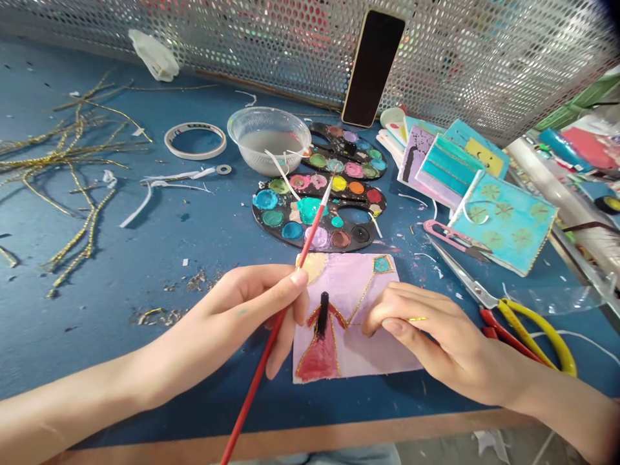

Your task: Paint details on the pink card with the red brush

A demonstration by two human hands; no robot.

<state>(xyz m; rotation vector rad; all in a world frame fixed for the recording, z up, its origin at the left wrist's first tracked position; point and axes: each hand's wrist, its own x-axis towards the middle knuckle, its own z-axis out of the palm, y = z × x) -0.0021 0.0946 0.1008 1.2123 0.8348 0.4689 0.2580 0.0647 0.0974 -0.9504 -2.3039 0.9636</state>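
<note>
Painted card (356,352), red brush (311,236) in left fingers (278,297), tape's (196,154) print illegible

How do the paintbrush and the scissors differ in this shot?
The paintbrush is held in the left hand; the scissors lie on the blue table. The paintbrush has one slender, straight handle, while the scissors have looped ones. The paintbrush ends in a bristle tip, the scissors in metal blades. Both show red on their handles.
</note>
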